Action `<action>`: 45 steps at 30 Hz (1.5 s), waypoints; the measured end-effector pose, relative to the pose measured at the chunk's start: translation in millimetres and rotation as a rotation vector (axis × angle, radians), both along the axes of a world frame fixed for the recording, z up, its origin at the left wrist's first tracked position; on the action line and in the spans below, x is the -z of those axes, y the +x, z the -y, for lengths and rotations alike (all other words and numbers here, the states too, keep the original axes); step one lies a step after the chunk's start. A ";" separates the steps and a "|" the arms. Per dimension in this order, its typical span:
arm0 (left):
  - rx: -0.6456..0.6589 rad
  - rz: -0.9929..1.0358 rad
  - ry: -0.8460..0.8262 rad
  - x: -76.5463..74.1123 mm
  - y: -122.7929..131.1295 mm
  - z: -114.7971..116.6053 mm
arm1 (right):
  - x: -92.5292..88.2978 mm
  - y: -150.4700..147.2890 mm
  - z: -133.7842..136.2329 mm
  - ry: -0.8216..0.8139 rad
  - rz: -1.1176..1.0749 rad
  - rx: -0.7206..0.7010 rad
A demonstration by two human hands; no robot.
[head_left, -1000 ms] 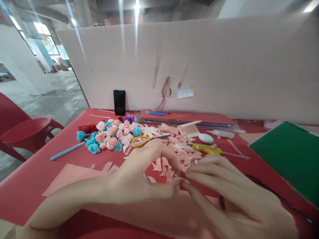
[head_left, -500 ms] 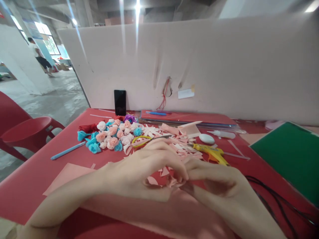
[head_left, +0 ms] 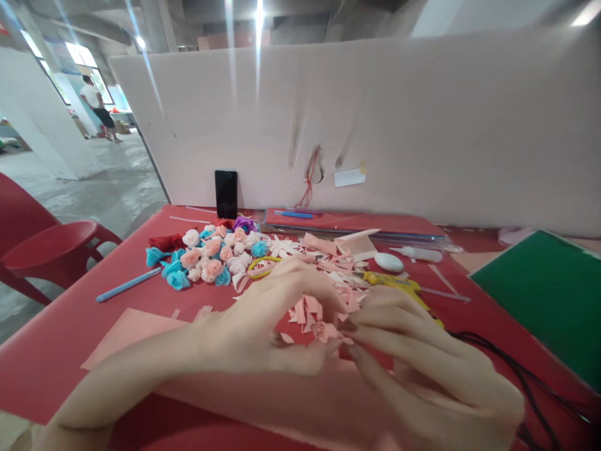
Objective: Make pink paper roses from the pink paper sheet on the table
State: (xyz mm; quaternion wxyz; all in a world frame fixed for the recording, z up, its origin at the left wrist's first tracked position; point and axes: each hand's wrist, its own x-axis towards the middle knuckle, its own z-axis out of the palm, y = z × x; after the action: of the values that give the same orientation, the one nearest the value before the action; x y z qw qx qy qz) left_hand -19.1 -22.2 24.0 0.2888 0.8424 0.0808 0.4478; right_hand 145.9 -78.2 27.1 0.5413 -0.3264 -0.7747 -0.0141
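Between my two hands is a small pink paper rose [head_left: 323,332], partly covered by fingers. My left hand [head_left: 277,319] pinches its near side between thumb and forefinger. My right hand [head_left: 413,357] closes its fingertips on the right end of the same rose. Beneath both hands lies a large pink paper sheet [head_left: 263,401]. Just beyond them spreads a heap of pink paper scraps [head_left: 347,294]. Yellow-handled scissors [head_left: 265,267] rest behind my left hand, their blades hidden. A yellow glue gun [head_left: 394,283] lies past my right hand, partly covered by it.
Pink, white and blue paper roses [head_left: 211,257] are piled at the left, near a blue pen [head_left: 126,285]. A phone [head_left: 226,194] leans on the white partition [head_left: 263,125]. On the right are a white oval object [head_left: 389,262], a green board [head_left: 539,294] and black cables [head_left: 511,363].
My right hand has turned and spread to the right, showing more of the rose. My left hand stays nearly in place. A distant person has moved rightward.
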 end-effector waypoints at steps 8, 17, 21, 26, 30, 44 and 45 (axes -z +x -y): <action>0.011 0.023 0.026 -3.4 0.4 -0.7 | 4.3 2.2 -3.1 -0.112 -0.003 -0.003; 0.496 0.331 -1.056 3.5 11.8 -5.8 | 2.7 13.0 -6.3 -0.249 -0.178 -0.111; 0.451 0.349 -1.278 0.1 16.5 -4.8 | 5.5 15.3 -8.7 -0.318 -0.303 -0.091; 0.539 0.351 -1.283 0.9 15.6 -4.5 | 8.1 17.0 -10.9 -0.331 -0.298 -0.107; 0.609 0.370 -1.292 2.2 14.9 -4.6 | 10.2 16.0 -12.4 -0.337 -0.306 -0.124; 0.347 0.196 -0.586 16.0 10.6 0.1 | 4.4 5.3 -3.5 -0.299 -0.219 -0.100; 0.318 0.164 -0.502 15.2 10.5 2.3 | 5.5 4.6 -1.9 -0.291 -0.223 -0.098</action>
State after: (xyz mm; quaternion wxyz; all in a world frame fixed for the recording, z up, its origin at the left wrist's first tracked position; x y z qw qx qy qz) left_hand -8.6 -24.5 8.8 0.5597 0.7080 0.0324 0.4295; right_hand 150.4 -76.3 21.6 0.5708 -0.3628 -0.7189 0.1606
